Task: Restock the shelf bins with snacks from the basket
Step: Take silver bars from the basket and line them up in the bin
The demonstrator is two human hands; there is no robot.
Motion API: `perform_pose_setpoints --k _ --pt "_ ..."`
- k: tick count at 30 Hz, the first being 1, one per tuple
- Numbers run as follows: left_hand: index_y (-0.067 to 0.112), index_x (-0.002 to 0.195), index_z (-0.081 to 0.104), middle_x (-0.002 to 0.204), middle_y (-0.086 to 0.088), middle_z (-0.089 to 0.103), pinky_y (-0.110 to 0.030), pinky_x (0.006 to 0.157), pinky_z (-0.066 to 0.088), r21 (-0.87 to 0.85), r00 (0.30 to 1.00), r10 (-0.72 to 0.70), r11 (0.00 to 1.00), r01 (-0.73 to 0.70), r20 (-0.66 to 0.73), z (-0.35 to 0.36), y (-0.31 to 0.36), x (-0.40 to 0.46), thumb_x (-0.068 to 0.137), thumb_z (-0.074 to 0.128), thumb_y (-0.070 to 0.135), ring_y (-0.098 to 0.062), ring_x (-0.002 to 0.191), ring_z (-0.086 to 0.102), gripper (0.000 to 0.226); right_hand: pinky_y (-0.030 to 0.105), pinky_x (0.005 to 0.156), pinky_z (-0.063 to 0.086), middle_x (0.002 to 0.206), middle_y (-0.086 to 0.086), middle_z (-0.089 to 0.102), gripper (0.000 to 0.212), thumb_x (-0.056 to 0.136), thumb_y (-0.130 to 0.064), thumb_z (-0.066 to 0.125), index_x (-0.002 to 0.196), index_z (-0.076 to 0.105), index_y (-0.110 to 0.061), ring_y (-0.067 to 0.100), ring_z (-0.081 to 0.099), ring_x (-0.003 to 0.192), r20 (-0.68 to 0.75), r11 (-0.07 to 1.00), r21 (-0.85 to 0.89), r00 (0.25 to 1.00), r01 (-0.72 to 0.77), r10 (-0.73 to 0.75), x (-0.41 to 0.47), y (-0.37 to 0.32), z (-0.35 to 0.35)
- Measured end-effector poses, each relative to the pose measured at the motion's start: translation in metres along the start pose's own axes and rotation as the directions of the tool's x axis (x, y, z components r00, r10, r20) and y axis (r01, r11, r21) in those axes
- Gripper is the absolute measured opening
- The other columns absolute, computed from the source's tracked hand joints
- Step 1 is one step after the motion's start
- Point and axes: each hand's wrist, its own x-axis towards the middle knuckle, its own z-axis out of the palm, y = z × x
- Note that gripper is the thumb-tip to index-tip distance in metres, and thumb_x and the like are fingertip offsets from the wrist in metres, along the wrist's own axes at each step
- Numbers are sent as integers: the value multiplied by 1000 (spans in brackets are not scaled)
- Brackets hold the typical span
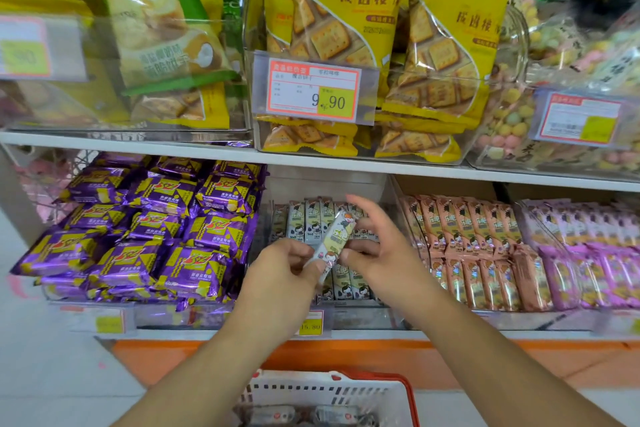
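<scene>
Both hands, left hand (280,265) and right hand (377,250), pinch snack bar (334,239) over middle bin (346,305).

At nine o'clock, purple foil packets (138,232) bear yellow triangles and red lettering. The held snack bar (334,239) is cream with cartoon figures. At three o'clock lie salmon-pink bars (467,246); the far pink-lilac packs (588,253) look blurred. The basket (332,395) is white, red-rimmed.

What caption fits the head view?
Both hands hold a snack bar over the middle bin.
</scene>
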Motion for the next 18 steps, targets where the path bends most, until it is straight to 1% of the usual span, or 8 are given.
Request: perform_pose_setpoints --k 2,4,6,8,11,14,16,18 --pt "20 97 66 81 3 77 -44 80 62 -28 1000 -12 1000 11 -25 1 4 -2 95 73 22 -13 68 75 7 58 86 59 125 -7 56 75 98 4 61 134 52 -61 18 76 89 -3 999 -44 1000 6 -6 -1 1 2" --pt "20 96 66 79 3 76 -44 79 62 -31 998 -4 1000 2 -57 2 4 -3 95 72 23 -13 67 75 7 45 69 63 106 -9 62 71 101 -4 59 135 49 -65 18 71 67 6 982 -184 999 32 -31 -2 1 2" --pt "23 94 66 77 6 75 -44 78 61 -7 994 10 1000 -11 -104 3 2 -3 95 73 23 -14 69 75 6 32 55 54 84 -10 63 65 102 -20 61 143 39 -66 12 56 52 49 885 -457 996 88 -74 -1 1 0" --pt "25 95 66 79 8 75 -38 77 60 27 990 30 999 -26 -140 2 0 -4 94 73 23 -11 73 73 7 35 63 57 86 -9 65 61 102 -32 62 148 36 -63 10 60 60 96 792 -599 993 117 -74 1 -1 2" --pt "26 100 66 85 12 73 -18 72 54 121 983 73 991 -53 -168 -2 -2 -7 94 73 27 1 80 68 9 34 73 56 93 -7 66 54 101 -23 61 140 49 -58 13 66 78 144 873 -479 989 93 -26 3 -3 7" --pt "24 110 61 92 10 72 -24 73 53 272 988 124 958 -95 -91 -7 0 -14 99 64 30 -5 86 69 13 48 76 55 89 5 63 40 105 -25 56 125 59 -59 31 68 82 158 950 -311 987 32 19 17 -6 12" --pt "21 120 50 110 3 64 -29 78 51 534 986 162 832 -150 25 -8 1 -21 100 55 34 -16 99 67 25 51 73 54 83 3 57 30 104 -30 59 121 60 -55 35 67 82 164 954 -296 986 35 15 36 -4 21" --pt "17 129 42 126 -2 52 -33 88 51 735 983 130 652 -186 132 -8 2 -29 100 49 40 -22 115 61 37 44 67 54 79 -8 59 31 101 -31 65 125 59 -49 27 69 75 193 935 -348 981 63 5 60 -3 33"
